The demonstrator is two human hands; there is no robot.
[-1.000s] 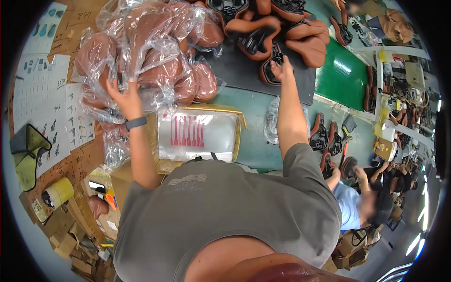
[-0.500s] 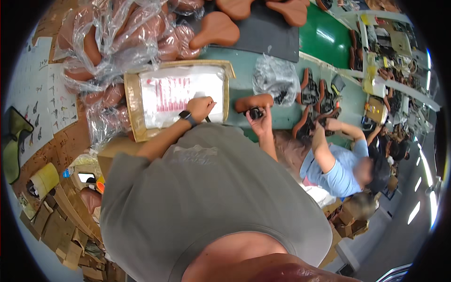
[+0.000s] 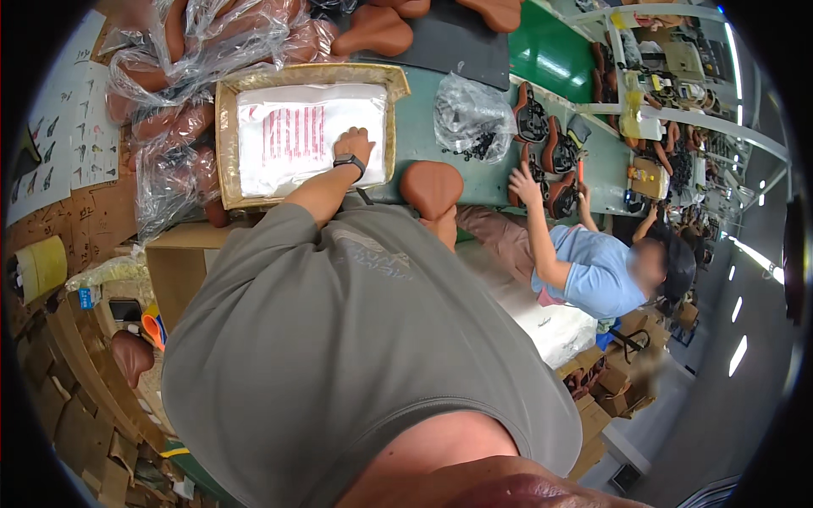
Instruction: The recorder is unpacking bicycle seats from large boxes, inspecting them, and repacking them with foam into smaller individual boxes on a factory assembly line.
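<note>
My left hand, with a dark watch at its wrist, lies on white plastic bags with red print, inside an open cardboard box. Its fingers look stretched out over the plastic, with nothing gripped. A brown bicycle saddle is held up close to my body at the bench's front edge, its smooth top showing. My right hand holds it from below; the fingers are mostly hidden behind the saddle.
Brown saddles in clear plastic are heaped left of the box. A clear bag with small black parts lies on the green bench. Upturned saddles stand near a co-worker on the right, who holds a red-orange object.
My left hand has gone from curled to laid out on the bags. The saddle in my right hand has turned from its underside to its top. The co-worker's hands have moved apart.
</note>
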